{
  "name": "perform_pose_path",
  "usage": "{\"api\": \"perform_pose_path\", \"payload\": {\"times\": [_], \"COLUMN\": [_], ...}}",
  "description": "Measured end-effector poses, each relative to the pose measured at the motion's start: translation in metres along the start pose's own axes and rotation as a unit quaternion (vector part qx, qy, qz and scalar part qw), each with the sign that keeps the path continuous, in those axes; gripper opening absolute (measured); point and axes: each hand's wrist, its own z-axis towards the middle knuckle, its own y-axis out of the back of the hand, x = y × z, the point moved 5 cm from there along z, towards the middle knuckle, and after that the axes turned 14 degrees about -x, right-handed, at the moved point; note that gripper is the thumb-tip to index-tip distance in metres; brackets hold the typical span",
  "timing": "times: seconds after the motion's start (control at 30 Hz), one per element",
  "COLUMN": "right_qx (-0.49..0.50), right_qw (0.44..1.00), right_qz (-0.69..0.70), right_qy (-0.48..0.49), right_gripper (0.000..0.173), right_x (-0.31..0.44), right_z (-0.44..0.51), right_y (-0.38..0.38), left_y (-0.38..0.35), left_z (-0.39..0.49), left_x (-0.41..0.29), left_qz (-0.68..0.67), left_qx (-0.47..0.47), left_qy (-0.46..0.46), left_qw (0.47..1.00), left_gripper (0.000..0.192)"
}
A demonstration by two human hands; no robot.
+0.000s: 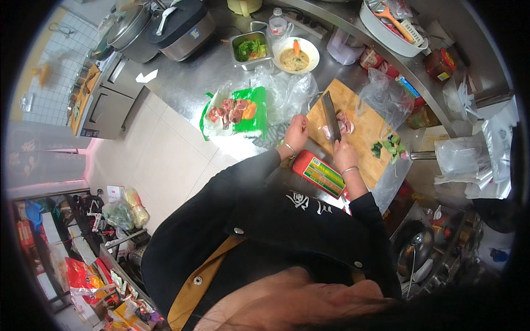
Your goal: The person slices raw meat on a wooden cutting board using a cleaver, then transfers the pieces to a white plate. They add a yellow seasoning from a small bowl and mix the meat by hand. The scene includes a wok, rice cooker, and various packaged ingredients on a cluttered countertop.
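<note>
My right hand (346, 156) grips the handle of a cleaver (329, 113), whose dark blade lies over the wooden cutting board (364, 136). Slices of raw meat (344, 124) rest on the board on both sides of the blade. At the board's left edge is my left hand (296, 131), its fingers curled; whether anything is inside them cannot be made out. A green plastic bag (257, 116) to the left carries chunks of raw meat (234, 111). Cut green vegetable pieces (393, 147) sit at the board's right corner.
A red container with a label (319, 173) lies between me and the board. Behind are a white bowl of soup (308, 43), a steel pan of greens (251, 49) and clear plastic bags (298, 89). A steel shelf (414, 78) overhangs the right side. A wok (414, 244) is at lower right.
</note>
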Motion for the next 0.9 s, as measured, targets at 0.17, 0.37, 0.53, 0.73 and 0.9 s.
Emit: {"api": "perform_pose_path", "payload": {"times": [0.17, 0.37, 0.53, 0.73, 0.9], "right_qx": [-0.016, -0.002, 0.02, 0.051, 0.046], "right_qw": [0.999, 0.999, 1.0, 0.998, 0.998], "right_qz": [-0.015, -0.035, 0.005, -0.02, -0.025], "right_qy": [0.029, 0.013, -0.011, -0.029, -0.029], "right_gripper": [0.046, 0.037, 0.036, 0.036, 0.034], "right_x": [-0.002, -0.001, -0.006, -0.008, -0.004], "right_z": [0.006, 0.005, 0.003, 0.009, 0.01], "right_y": [0.02, 0.011, -0.009, -0.006, -0.007], "left_y": [0.004, 0.006, -0.007, -0.049, -0.082], "left_z": [0.002, 0.002, 0.007, 0.014, 0.014], "left_x": [0.007, 0.003, -0.004, -0.02, -0.009], "left_qz": [0.001, 0.01, 0.03, 0.047, 0.089], "left_qx": [0.014, -0.011, 0.023, 0.064, 0.119], "left_qy": [0.011, -0.017, -0.055, -0.134, -0.054], "left_qw": [1.0, 1.0, 0.998, 0.988, 0.987], "left_gripper": [0.023, 0.024, 0.026, 0.017, 0.013]}}
